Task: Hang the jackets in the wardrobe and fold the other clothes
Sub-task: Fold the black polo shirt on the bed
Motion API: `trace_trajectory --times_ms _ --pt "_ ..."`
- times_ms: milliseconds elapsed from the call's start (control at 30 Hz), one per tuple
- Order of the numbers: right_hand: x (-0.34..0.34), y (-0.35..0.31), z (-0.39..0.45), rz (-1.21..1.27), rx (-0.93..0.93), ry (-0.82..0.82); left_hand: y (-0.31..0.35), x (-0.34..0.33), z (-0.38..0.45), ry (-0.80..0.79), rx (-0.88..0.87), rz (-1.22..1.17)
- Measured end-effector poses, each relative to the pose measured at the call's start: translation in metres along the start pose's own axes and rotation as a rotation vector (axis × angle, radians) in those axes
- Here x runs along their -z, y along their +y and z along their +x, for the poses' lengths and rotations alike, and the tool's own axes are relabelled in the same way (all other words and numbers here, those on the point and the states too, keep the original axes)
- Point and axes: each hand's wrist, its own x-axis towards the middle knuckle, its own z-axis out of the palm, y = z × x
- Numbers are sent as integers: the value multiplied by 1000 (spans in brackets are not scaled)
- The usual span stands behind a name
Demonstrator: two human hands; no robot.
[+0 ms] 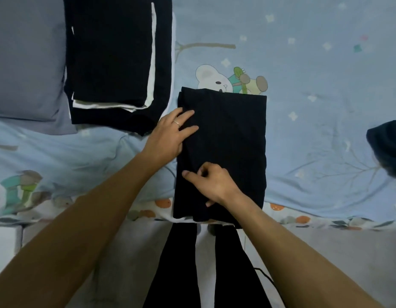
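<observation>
Folding looked well under way; a black fabric garment folded into a tall rectangle [223, 152] lay on the pale blue cartoon-printed bedsheet [314, 85], its near end at the bed's edge in front of the person; the left hand [170, 134] rested flat on the garment's left edge, its grip spread with straight fingers pressing the cloth; the right hand [211, 185] sat on the lower part of the same garment, its grip curled and seemingly pinching a fold of the black cloth, though the exact hold was hard to make out against the dark fabric; a stack of folded black clothes with white edges [117, 63] already lay further up the bed to the left, just beside a grey-blue pillow [26, 63], which suggested several pieces were finished; a dark crumpled piece of clothing [388, 147] showed at the right border, probably waiting its turn; no wardrobe or hanger was in view, so how the jackets stood could not be judged; the garment in hand probably needed one more fold or smoothing before joining the stack.
</observation>
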Motion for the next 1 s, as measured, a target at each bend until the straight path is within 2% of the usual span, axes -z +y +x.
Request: trace_trajectory --times_ms 67,133,267,400,467,600,700,867,933,1000 --pt "7 1 -7 59 9 -48 1 -3 -15 -25 -80 53" --pt "17 7 -11 -30 98 7 3 -8 -35 -68 -179 83" --pt "43 35 -9 -636 464 323 9 -15 -69 -159 -324 121" --pt "75 74 3 -963 764 367 9 -19 -74 -152 -298 156" --pt "93 92 10 -1117 775 311 15 -23 -67 -148 -280 167" --pt "111 127 18 -1360 641 168 29 -31 -56 -176 -265 160" --pt "114 141 17 -1396 709 175 31 -30 -59 -183 -269 165" --pt "128 154 11 -1288 955 173 34 -17 -58 -215 -362 198" --pt "133 152 9 -1217 958 116 31 -9 -52 -255 -390 163" --pt "136 140 4 -1079 884 35 28 1 -44 -313 -384 102"
